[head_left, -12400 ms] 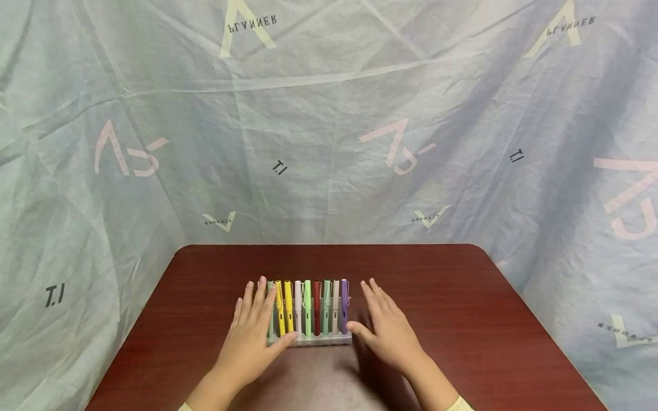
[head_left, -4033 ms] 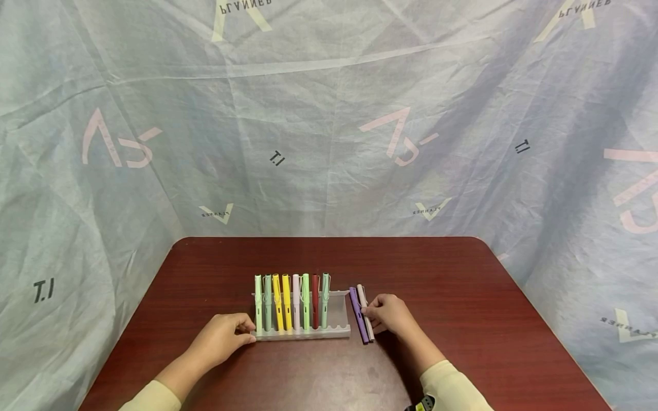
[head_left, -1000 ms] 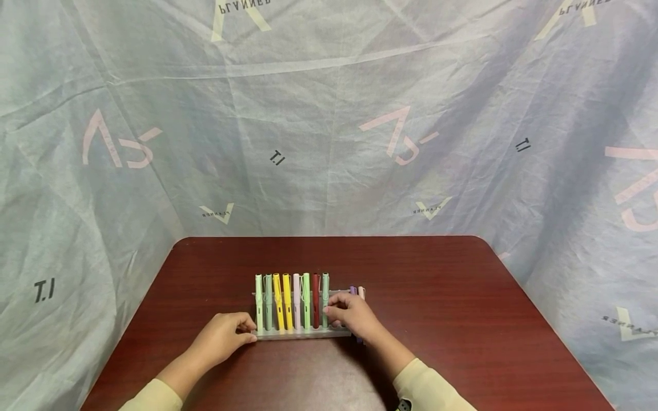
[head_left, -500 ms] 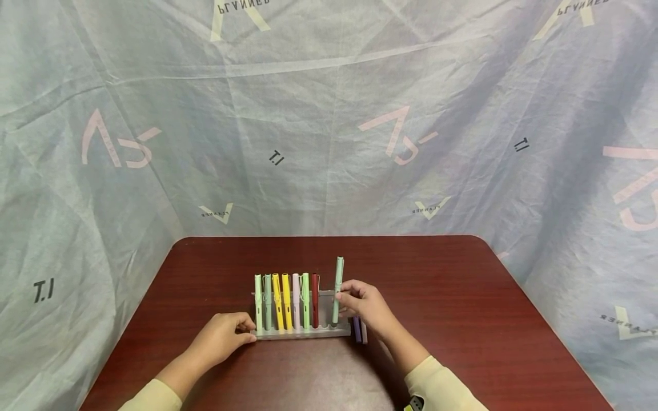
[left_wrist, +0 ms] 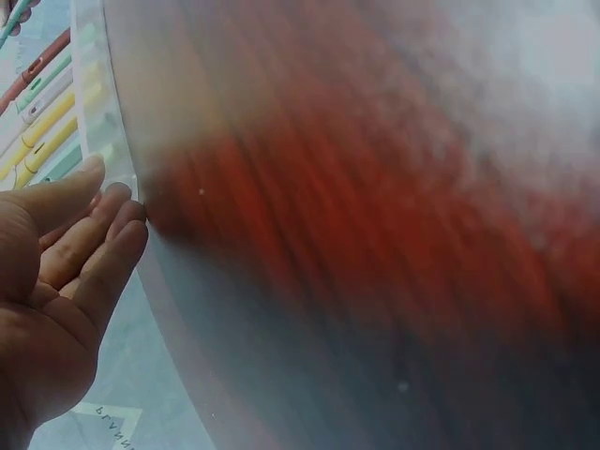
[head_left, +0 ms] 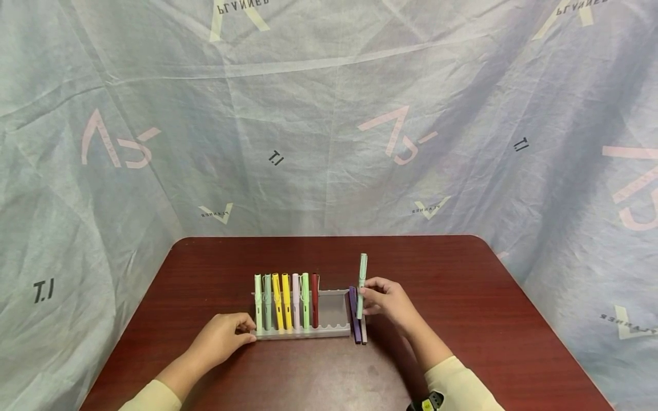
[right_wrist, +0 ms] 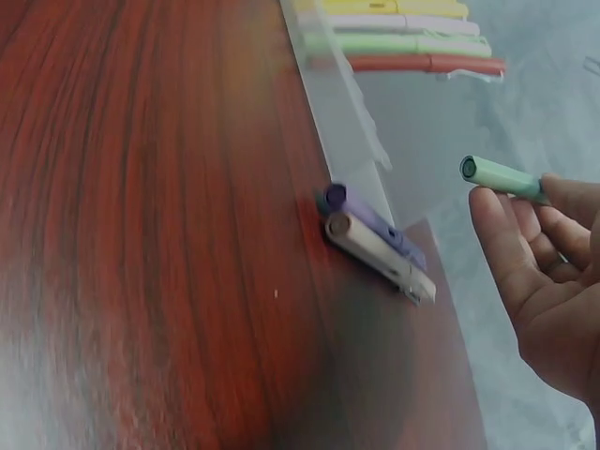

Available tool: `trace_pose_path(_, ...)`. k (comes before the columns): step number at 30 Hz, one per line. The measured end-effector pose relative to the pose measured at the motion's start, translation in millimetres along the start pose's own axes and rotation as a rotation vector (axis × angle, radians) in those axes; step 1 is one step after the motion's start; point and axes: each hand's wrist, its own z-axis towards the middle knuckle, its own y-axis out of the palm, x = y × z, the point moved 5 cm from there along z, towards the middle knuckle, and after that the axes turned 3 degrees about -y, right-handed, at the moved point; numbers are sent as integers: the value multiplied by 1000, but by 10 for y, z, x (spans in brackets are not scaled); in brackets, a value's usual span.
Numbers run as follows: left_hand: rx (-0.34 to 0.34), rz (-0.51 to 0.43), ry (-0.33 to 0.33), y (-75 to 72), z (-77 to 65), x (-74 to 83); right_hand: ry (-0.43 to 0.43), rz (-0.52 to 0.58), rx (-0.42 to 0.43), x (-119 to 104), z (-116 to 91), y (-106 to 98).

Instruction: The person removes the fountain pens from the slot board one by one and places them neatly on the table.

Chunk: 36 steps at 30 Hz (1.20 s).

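Note:
Pinched between the thumb and fingers of my right hand is a pale green pen, upright in the head view, over two pens lying right of the rack. Those are a purple pen and a beige-pink pen, side by side. My left hand holds the front left corner of the clear pen rack, thumb on its lip in the left wrist view. Several pens stand in the rack's left slots: green, yellow and pink ones, with a dark red pen rightmost. The slots right of it hold none.
The dark red-brown table has rounded far corners. Grey printed cloth hangs behind it and along both sides. A dark wrist device shows at the right sleeve.
My right hand has lifted the pale green pen from the slot beside the dark red one and carried it right, past the rack's end. The left hand has stayed put.

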Motion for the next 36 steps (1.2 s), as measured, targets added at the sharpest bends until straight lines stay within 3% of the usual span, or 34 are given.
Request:
trace_pose_path(6, -2, 2, -19, 5, 2, -5, 23, -34, 10, 85, -13, -162)
trace_pose_path(17, 17, 7, 2, -2, 14, 3, 162, -144, 37, 316, -76, -348)
trace_pose_path(26, 27, 0, 27, 8, 7, -13, 259, -186, 27, 455, -136, -333)
trace_pose_path(36, 19, 16, 9, 12, -21, -3, 264, -289, 49, 429, -148, -241)
